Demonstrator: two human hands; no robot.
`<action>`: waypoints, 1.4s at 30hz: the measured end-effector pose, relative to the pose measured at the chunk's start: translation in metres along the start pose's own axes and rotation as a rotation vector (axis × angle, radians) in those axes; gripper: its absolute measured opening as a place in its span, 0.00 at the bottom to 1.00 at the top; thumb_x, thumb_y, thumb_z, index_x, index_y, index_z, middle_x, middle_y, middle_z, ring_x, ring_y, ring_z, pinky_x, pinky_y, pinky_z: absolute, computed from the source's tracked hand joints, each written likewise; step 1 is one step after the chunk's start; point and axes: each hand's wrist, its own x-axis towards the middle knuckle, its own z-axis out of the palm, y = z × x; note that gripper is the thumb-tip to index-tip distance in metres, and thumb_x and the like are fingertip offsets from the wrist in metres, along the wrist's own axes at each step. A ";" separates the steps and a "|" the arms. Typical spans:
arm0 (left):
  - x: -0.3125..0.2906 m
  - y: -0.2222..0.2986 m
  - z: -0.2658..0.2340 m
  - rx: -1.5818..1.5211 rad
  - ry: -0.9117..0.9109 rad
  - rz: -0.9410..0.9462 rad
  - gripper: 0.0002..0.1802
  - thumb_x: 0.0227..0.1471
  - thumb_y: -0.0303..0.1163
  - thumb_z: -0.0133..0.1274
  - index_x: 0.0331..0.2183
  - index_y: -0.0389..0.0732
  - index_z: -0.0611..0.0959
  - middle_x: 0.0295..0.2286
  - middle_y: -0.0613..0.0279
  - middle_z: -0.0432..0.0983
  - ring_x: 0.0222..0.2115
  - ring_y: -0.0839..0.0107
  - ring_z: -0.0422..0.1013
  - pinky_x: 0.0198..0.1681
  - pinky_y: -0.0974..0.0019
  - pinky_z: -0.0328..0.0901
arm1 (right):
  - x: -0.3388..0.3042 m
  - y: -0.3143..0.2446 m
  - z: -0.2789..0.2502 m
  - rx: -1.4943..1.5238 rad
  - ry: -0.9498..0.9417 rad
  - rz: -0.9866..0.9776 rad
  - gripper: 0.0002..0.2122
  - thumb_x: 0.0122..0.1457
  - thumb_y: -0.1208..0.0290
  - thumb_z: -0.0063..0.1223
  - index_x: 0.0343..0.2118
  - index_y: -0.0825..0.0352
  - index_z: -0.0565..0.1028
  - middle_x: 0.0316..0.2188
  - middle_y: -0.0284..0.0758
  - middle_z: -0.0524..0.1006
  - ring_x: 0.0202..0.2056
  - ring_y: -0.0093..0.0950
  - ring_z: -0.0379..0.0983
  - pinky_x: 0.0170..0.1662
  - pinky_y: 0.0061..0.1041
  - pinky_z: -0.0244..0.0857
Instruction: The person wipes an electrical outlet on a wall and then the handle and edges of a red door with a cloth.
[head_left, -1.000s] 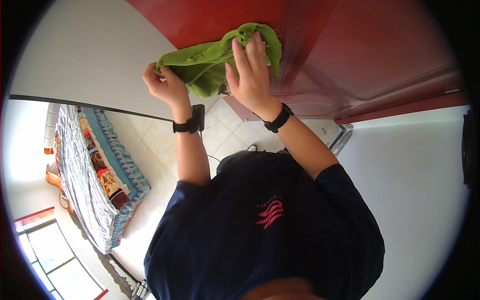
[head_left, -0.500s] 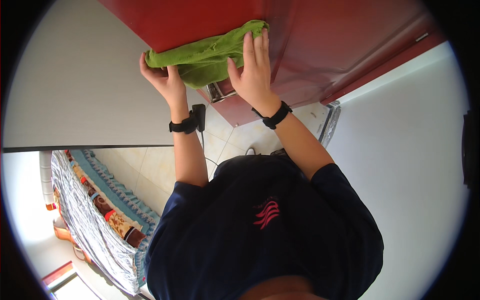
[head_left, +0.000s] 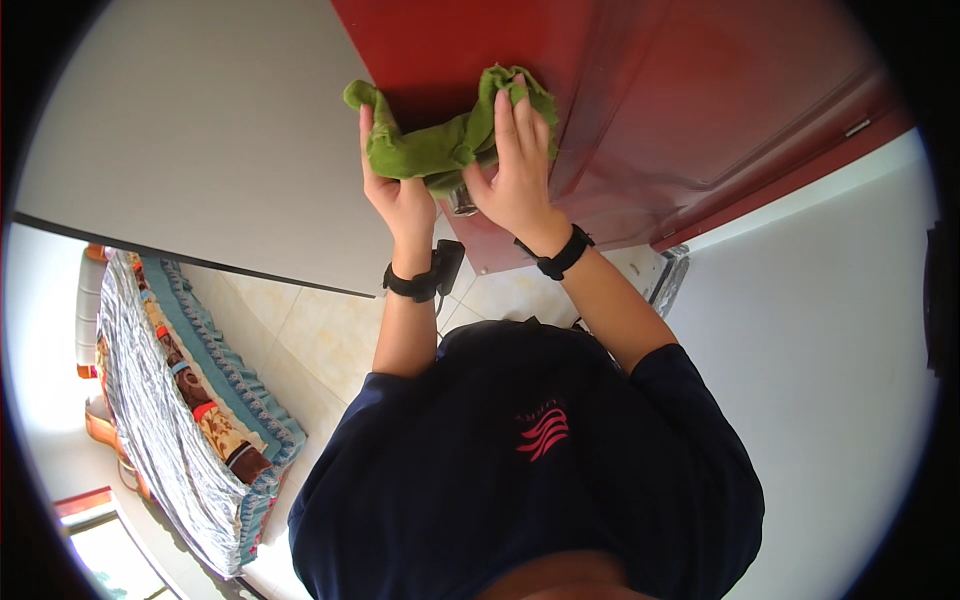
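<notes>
Left grip (head_left: 402, 207) clasping one end of a green cloth (head_left: 412, 155) at twelve o'clock; right grip (head_left: 520, 182) laid straight-fingered on its other end, whether clasping I cannot tell; red door (head_left: 650, 100) beyond, toward one; bed (head_left: 160, 390) at eight

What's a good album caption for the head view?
Left hand and right hand on a green cloth at a red door.

Green cloth (head_left: 420, 152), matte and frayed at its right edge, is bunched at upper centre, its creased middle dipping between raised ends.
</notes>
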 end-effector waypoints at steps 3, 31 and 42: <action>-0.002 0.012 -0.006 0.147 -0.222 0.052 0.32 0.54 0.21 0.44 0.60 0.32 0.57 0.56 0.50 0.59 0.54 0.64 0.61 0.56 0.64 0.58 | 0.001 -0.012 0.011 0.232 0.012 -0.149 0.43 0.42 0.80 0.59 0.62 0.72 0.47 0.62 0.57 0.47 0.57 0.55 0.54 0.58 0.43 0.54; 0.036 -0.017 0.007 0.046 -0.233 -0.213 0.25 0.59 0.34 0.47 0.53 0.32 0.62 0.48 0.52 0.68 0.47 0.66 0.65 0.53 0.65 0.58 | 0.050 0.024 -0.044 0.153 0.710 0.028 0.13 0.50 0.84 0.49 0.40 0.67 0.72 0.40 0.40 0.68 0.42 0.36 0.66 0.47 0.31 0.60; 0.022 -0.014 0.007 -0.074 -0.274 -0.257 0.22 0.60 0.30 0.43 0.54 0.34 0.62 0.48 0.55 0.67 0.46 0.70 0.65 0.49 0.67 0.62 | 0.081 -0.060 0.002 0.150 0.412 -0.272 0.21 0.46 0.81 0.53 0.47 0.61 0.74 0.53 0.46 0.67 0.53 0.44 0.64 0.53 0.38 0.62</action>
